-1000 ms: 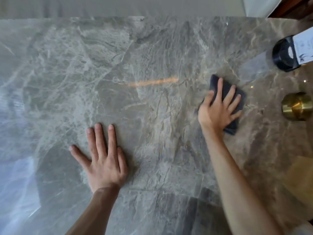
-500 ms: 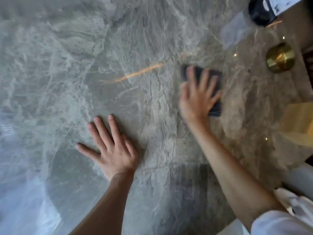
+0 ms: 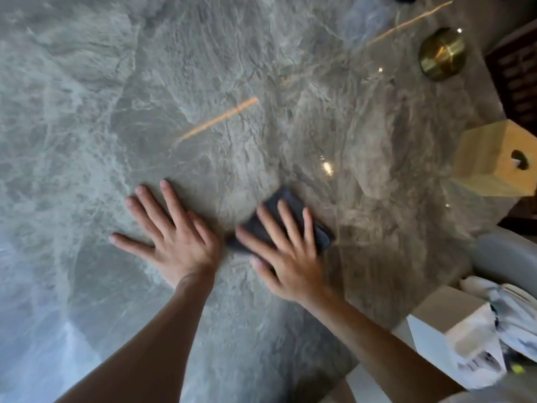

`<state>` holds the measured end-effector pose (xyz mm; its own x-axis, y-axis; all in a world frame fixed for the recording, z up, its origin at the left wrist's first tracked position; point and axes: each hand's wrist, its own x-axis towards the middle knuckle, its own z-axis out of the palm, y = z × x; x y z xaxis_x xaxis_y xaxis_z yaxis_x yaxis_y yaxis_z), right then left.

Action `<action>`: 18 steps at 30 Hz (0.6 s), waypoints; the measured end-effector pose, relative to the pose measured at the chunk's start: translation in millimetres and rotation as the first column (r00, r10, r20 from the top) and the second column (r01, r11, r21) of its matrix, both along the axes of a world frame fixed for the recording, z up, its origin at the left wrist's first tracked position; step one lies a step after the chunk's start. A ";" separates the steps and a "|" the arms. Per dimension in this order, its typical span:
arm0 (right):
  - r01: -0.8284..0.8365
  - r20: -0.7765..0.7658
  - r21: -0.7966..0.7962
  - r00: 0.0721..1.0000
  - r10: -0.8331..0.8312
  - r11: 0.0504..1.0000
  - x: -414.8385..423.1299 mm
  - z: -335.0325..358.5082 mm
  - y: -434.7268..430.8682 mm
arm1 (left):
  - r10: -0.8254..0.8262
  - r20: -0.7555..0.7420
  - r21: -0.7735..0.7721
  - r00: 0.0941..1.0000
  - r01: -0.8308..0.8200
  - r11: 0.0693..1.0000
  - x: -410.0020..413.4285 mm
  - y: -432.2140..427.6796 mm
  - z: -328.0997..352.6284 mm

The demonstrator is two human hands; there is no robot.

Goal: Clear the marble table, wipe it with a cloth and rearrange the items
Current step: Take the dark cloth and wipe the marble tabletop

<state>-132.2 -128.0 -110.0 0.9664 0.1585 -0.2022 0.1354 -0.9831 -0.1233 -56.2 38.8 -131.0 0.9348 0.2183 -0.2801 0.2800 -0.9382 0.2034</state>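
The grey marble table (image 3: 203, 68) fills the head view. A folded dark blue cloth (image 3: 290, 205) lies flat on it near the middle. My right hand (image 3: 290, 257) presses down on the cloth with fingers spread; part of the cloth is hidden under the palm. My left hand (image 3: 174, 237) rests flat on the bare marble just left of the cloth, fingers apart, holding nothing. The two hands are almost side by side.
A round brass object (image 3: 441, 53) stands at the upper right. A light wooden tissue box (image 3: 494, 158) sits near the right edge. Off the table at lower right are a white box (image 3: 447, 335) and crumpled white plastic (image 3: 511, 312).
My right hand has dragged the cloth toward me and leftward, ending beside my left hand. The camera has tilted, so the brass object and wooden box shifted in view.
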 end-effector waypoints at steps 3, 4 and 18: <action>-0.043 -0.028 -0.148 0.999 0.039 0.988 -56.4 1.4 -104.1 | 0.001 0.028 0.009 1.000 -0.001 1.000 -0.5 -0.1 -0.1; 0.157 0.003 -0.191 0.987 -0.159 0.969 -51.1 -0.8 -140.0 | -0.001 0.035 0.007 0.999 0.001 1.000 -1.0 -0.6 -0.6; 0.162 0.009 -0.200 0.987 -0.163 0.966 -60.8 -5.7 -175.5 | 0.006 0.086 0.022 0.996 -0.008 1.000 -2.6 -1.7 -4.6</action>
<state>-193.0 -303.5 -115.7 0.9742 -0.0448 -0.2212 -0.0283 -0.9966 0.0773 -58.8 37.1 -135.6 0.9538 0.2298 -0.1934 0.2685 -0.9409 0.2063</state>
